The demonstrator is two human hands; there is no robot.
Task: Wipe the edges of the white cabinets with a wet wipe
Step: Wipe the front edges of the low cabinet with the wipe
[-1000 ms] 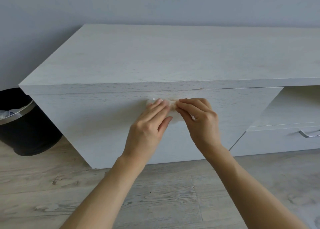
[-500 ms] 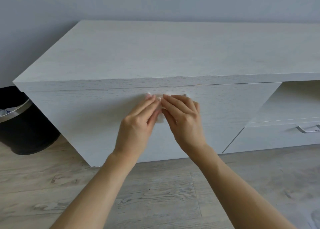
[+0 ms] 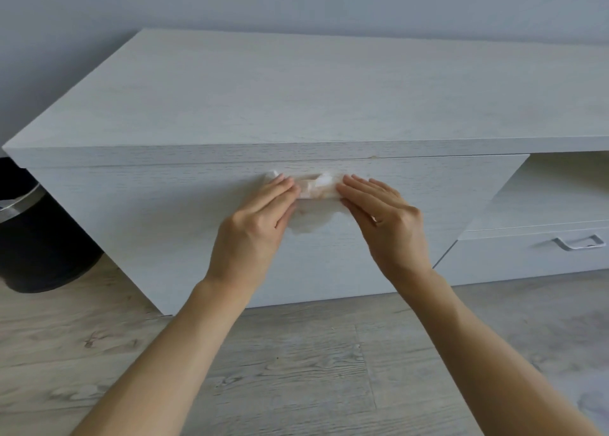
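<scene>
Hands were tip to tip half a second ago; now they have pulled apart. The left hand [image 3: 257,228] pinches one end of the wet wipe [image 3: 316,188]. The right hand [image 3: 387,221] pinches the other end. Long fingers lie on top and the thumbs seem to be below. The wipe is stretched out between the two hands, and a loose bit hangs down under it. I think the wipe is being opened up so it is ready to rub with. I cannot tell if any edge has been wiped yet.

Right behind the hands is the front of the white cabinet [image 3: 296,99]. Its top edge [image 3: 230,155] runs just above the fingertips, so it looks like the nearest place to wipe. To the right of the right hand is a lower drawer [image 3: 527,257] with a metal handle [image 3: 578,242]. Well off to the left of the left hand stands a black bin [image 3: 43,238]. Under the arms is a wooden floor [image 3: 296,363]. Past the cabinet is a plain wall [image 3: 296,0].
</scene>
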